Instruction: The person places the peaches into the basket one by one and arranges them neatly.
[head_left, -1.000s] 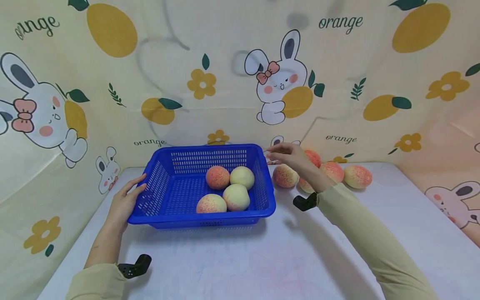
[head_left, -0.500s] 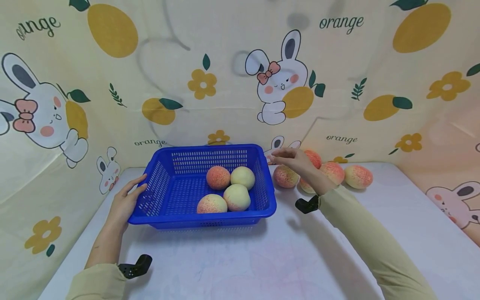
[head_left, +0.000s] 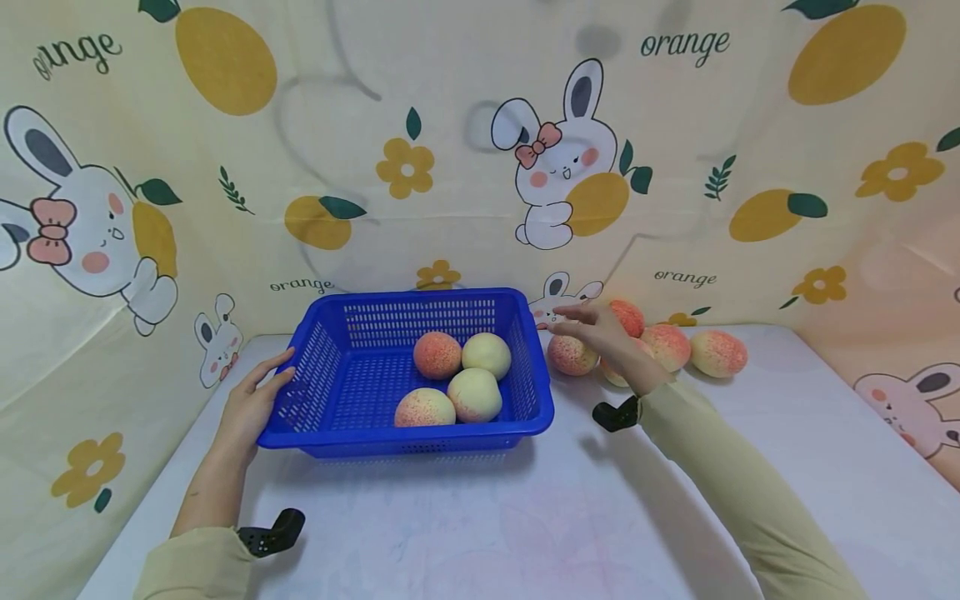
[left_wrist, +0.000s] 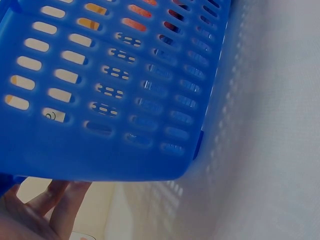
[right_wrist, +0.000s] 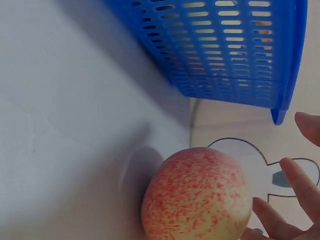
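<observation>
Left grip [head_left: 247, 407] holds basket [head_left: 337, 437], right grip [head_left: 607, 335] hangs wide; only head view shows both.

Blue amid blush and cream

We see a solid-blue rectangular plastic basket [head_left: 360, 437], round peaches [head_left: 437, 355] from pale yellow to speckled red and, far behind, a cream cloth [head_left: 465, 50] printed with white rabbits [head_left: 542, 223] and yellow flowers [head_left: 390, 172].

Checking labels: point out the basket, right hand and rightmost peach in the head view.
Basket [head_left: 360, 439], head view, front rim.
Right hand [head_left: 606, 335], head view, back of the hand.
Rightmost peach [head_left: 718, 354], head view, its near side.
</observation>
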